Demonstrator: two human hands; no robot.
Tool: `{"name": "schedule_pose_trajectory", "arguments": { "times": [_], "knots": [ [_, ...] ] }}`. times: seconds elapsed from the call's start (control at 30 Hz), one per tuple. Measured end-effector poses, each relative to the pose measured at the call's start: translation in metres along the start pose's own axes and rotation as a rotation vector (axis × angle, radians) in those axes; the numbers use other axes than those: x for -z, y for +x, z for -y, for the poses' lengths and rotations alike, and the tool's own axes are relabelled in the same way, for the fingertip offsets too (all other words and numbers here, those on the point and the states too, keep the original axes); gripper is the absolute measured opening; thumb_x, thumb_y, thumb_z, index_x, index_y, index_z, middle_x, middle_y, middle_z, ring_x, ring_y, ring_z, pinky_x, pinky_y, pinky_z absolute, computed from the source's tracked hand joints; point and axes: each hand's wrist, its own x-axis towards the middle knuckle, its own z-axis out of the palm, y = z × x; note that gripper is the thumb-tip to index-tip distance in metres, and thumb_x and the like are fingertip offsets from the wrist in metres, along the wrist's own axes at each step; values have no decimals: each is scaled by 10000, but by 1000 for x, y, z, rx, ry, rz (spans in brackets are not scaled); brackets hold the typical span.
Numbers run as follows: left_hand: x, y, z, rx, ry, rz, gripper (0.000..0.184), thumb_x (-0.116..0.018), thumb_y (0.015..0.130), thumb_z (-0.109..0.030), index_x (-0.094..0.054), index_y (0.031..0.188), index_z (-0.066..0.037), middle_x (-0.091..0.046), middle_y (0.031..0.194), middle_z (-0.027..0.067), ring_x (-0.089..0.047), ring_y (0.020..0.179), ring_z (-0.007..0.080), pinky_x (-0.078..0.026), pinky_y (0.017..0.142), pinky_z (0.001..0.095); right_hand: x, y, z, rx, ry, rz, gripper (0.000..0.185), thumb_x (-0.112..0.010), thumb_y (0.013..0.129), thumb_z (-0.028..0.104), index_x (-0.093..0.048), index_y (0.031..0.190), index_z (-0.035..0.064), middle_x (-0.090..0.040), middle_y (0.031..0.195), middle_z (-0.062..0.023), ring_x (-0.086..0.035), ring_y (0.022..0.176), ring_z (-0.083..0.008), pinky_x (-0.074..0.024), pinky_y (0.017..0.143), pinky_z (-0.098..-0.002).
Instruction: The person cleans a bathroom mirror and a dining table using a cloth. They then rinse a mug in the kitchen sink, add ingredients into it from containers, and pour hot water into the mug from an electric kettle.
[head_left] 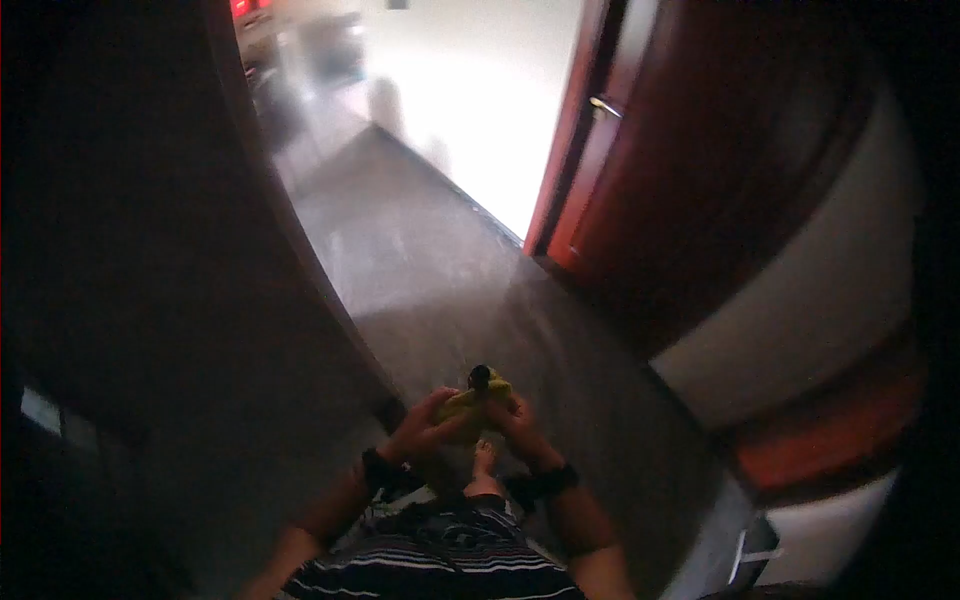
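In front of my body, both hands are closed around a yellow, cloth-like thing [462,412]. My left hand [422,425] grips its left side, and my right hand [515,420] is wrapped at its right side. A small dark rounded object [480,377] sticks up from the yellow material between the hands; its kind is too dim and blurred to make out. Dark bands circle both wrists. Below the hands a bare foot shows on the floor.
A red-brown door [690,130] with a metal handle [605,107] stands open on the right. Along the left runs a dark wall or door panel [150,250]. The grey floor [400,240] leads to a bright white wall [470,100]. A reddish wooden piece [820,440] is at lower right.
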Motion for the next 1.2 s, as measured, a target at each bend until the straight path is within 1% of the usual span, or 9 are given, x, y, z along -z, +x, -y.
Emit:
{"name": "schedule_pose_trajectory", "arguments": {
  "times": [0.13, 0.23, 0.47, 0.63, 0.77, 0.87, 0.93, 1.13, 1.2],
  "knots": [
    [-4, 85, 12, 58, 162, 7, 259, -578, 932, -228, -561, 1066, -7, -579, 977, 67, -551, 880, 119, -469, 773, 298, 14, 39, 115, 203, -327, -39, 473, -700, 830, 207, -523, 1227, 19, -616, 1127, -89, -596, 1022, -174, -487, 889, -310],
    [-30, -23, -32, -157, 180, -168, 244, -563, 941, -233, -585, 1015, -1, -589, 896, 64, -547, 836, 120, -456, 744, 286, -64, -41, 120, 285, -439, 17, 522, -737, 793, 205, -523, 1232, 20, -609, 1142, -97, -588, 1042, -179, -479, 903, -316],
    [-3, 108, -42, -141, 138, -579, 261, -534, 955, -257, -587, 1031, -14, -599, 880, 55, -547, 842, 118, -451, 766, 273, 35, 80, 124, 159, -422, 230, 569, -765, 759, 214, -512, 1225, 9, -603, 1134, -88, -577, 1049, -173, -458, 920, -321],
    [52, 212, -29, -104, -97, -462, 318, -503, 966, -307, -586, 1045, -11, -608, 902, 82, -552, 846, 125, -459, 763, 288, 41, 180, 159, 28, -528, 279, 541, -762, 749, 208, -527, 1194, 11, -611, 1112, -74, -589, 1011, -156, -470, 884, -305],
    [117, 257, -40, -207, 67, -481, 342, -489, 970, -325, -578, 1055, -6, -611, 932, 102, -561, 851, 140, -470, 761, 302, 26, 261, 183, 24, -517, 244, 492, -744, 757, 156, -528, 1176, 14, -621, 1076, -77, -608, 967, -171, -494, 850, -310],
    [144, 293, -77, -52, 32, -420, 364, -480, 972, -331, -572, 1094, -1, -619, 992, 118, -572, 896, 160, -470, 803, 307, 41, 328, 205, 7, -395, 249, 481, -741, 766, 131, -518, 1174, 10, -615, 1079, -86, -610, 962, -181, -499, 848, -312],
    [167, 303, -82, -204, -104, -365, 314, -464, 987, -281, -577, 1118, -20, -608, 1065, 75, -557, 976, 149, -457, 851, 290, 26, 364, 210, 20, -376, 269, 471, -733, 769, 114, -512, 1172, 9, -609, 1084, -90, -605, 967, -183, -497, 853, -313],
    [223, 315, -92, -186, 104, -647, 315, -479, 962, -255, -578, 1134, -9, -626, 1063, 155, -612, 954, 231, -485, 826, 333, 0, 471, 179, 28, -444, 499, 456, -739, 733, 32, -509, 1127, 28, -573, 1083, -77, -570, 991, -155, -496, 845, -298],
    [246, 319, -81, -189, 173, -740, 302, -487, 957, -243, -581, 1126, -11, -627, 1059, 156, -615, 951, 241, -485, 825, 333, -16, 507, 170, 105, -707, 580, 450, -753, 733, 50, -514, 1114, 32, -586, 1033, -66, -580, 957, -146, -489, 820, -278]
  ]
}}
